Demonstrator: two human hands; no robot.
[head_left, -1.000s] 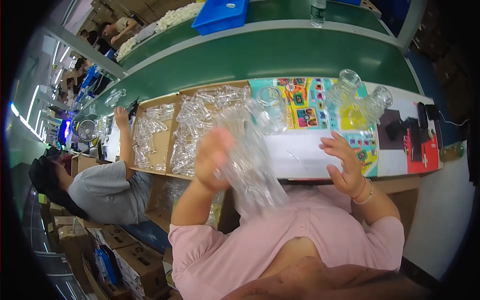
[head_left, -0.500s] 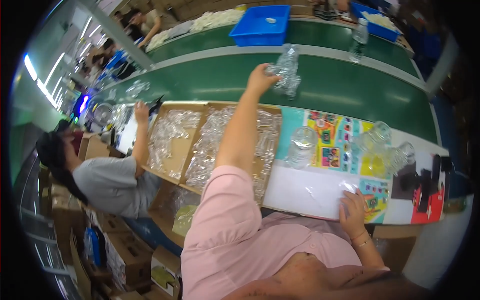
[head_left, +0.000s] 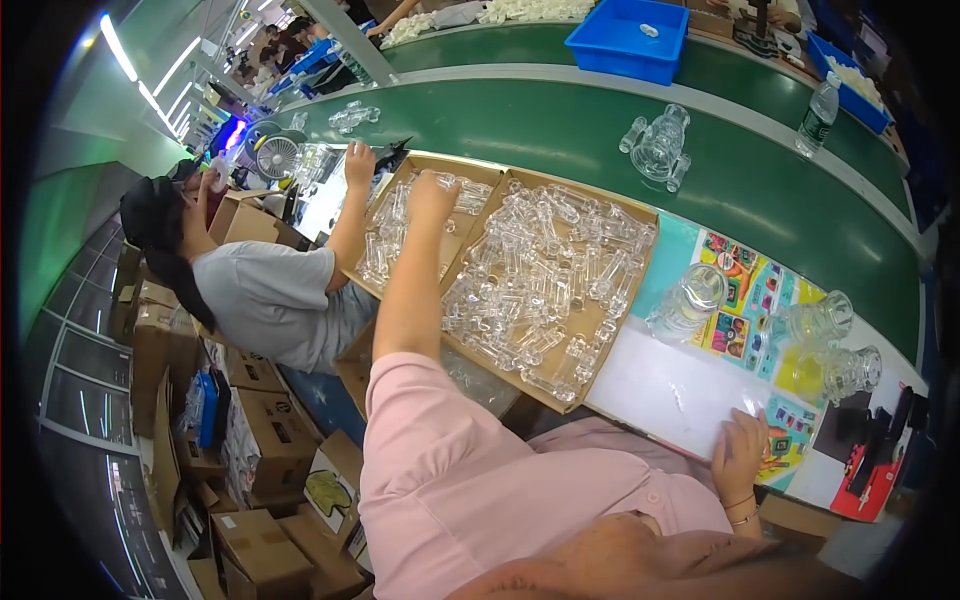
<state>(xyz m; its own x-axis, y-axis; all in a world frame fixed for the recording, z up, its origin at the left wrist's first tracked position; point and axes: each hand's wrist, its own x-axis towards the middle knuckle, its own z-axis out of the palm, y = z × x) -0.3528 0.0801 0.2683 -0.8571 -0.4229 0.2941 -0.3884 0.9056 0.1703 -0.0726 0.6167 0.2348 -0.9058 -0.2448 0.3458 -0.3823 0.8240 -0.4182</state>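
Observation:
My left hand (head_left: 433, 200) reaches into the left cardboard tray (head_left: 452, 246), its fingers curled among small clear plastic tube-like pieces. Whether a piece is pinched in them is hidden. The right cardboard tray beside it holds a heap of the same clear pieces (head_left: 540, 270). My right hand (head_left: 741, 452) lies with fingers extended on the white and printed board (head_left: 640, 372), its fingertips by a small shiny clear patch. A clear plastic assembly (head_left: 658, 145), a rounded body with tubes at its sides, lies on the green belt (head_left: 520, 125), apart from both hands.
Clear flared plastic parts (head_left: 692, 296) stand and lie on the board, with a black device (head_left: 885, 440) at its right end. A bottle (head_left: 818, 115) and a blue bin (head_left: 627, 40) are beyond. A co-worker in grey (head_left: 270, 300) sits at left, near stacked cartons (head_left: 265, 425).
My left hand has let go of the clear assembly, which now lies on the belt, and has moved down and left to the left tray. The view has turned leftward. My right hand stays on the board.

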